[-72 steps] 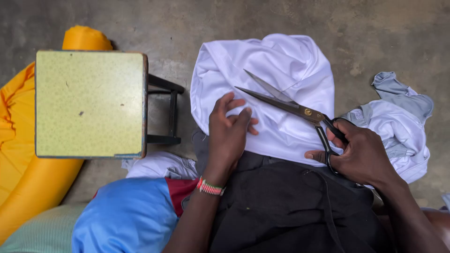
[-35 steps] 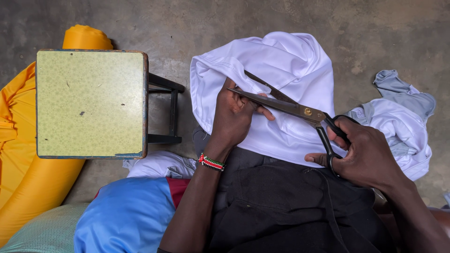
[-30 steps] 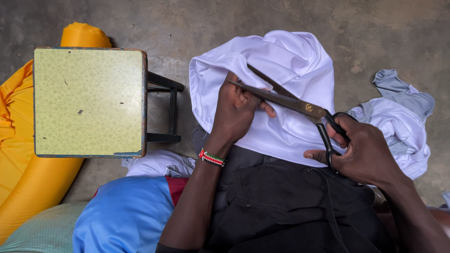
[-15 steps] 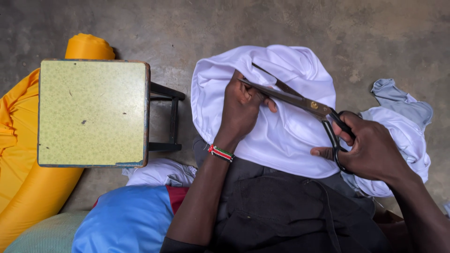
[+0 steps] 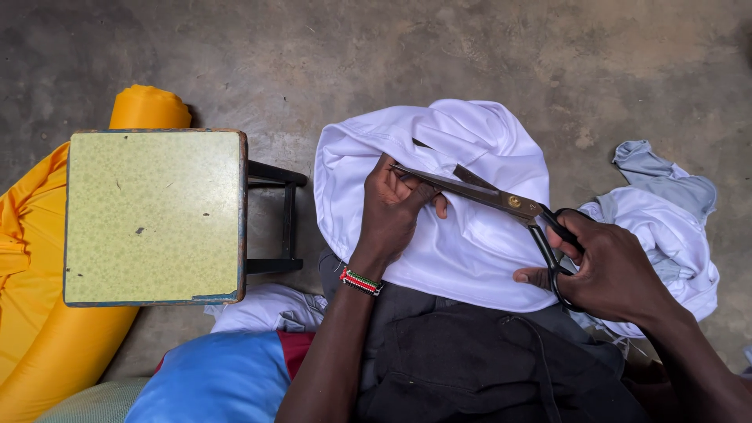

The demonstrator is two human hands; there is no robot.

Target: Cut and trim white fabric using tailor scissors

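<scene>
A white cloth (image 5: 462, 149) lies bunched over my lap, above a black garment (image 5: 478, 360). My left hand (image 5: 392, 211), with a beaded wristband, grips a fold of the white cloth near its left side. My right hand (image 5: 611, 270) holds large black-handled scissors (image 5: 501, 200) by the loops. The blades are slightly apart and point left across the cloth, their tips right at my left hand's fingers.
A small stool with a yellow-green top (image 5: 153, 215) stands at left on the concrete floor. Orange fabric (image 5: 47, 313) lies under and beside it. Blue cloth (image 5: 215, 376) sits at bottom left. A white and grey cloth heap (image 5: 666, 211) lies at right.
My left hand slid up the white cloth and pinched a fold at the scissor tips. The scissors shifted slightly up and left, and the view moved down a little.
</scene>
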